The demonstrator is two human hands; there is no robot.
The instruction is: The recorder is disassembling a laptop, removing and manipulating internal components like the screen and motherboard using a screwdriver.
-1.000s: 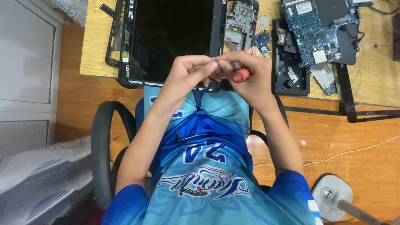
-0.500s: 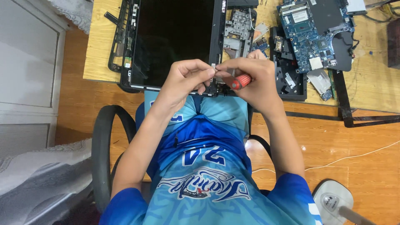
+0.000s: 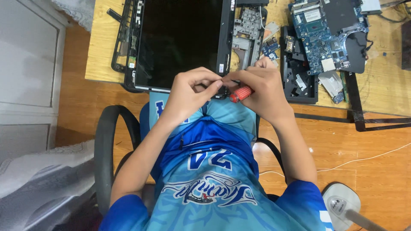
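The fingers (image 3: 205, 81) of the left hand (image 3: 190, 92) are curled in and pinched together at the near corner of the laptop screen panel (image 3: 180, 42), their tips touching the dark frame there; whether a small part sits between them cannot be told. The fingers (image 3: 244, 79) of the right hand (image 3: 261, 92) are closed around a screwdriver with a red ribbed handle (image 3: 240, 93), which lies roughly level, its red end poking out toward the left hand and its tip hidden behind the knuckles. The two hands meet just over the near edge of the counter (image 3: 100, 51).

The screen panel lies flat, black face up, reaching from the near edge toward the far edge. Just beside it on the right rests a grey laptop chassis piece (image 3: 248, 30), and beyond that a black plastic tray-like cover (image 3: 299, 77) at the near edge. A blue circuit board (image 3: 321, 34) lies toward the far right corner. A black frame strip (image 3: 376, 124) juts past the counter's near edge at the right.

Below the hands are the person's blue jersey (image 3: 205, 179) and the black chair armrest (image 3: 105, 149). A thin white cable (image 3: 368, 156) trails across the wooden floor (image 3: 376, 179).
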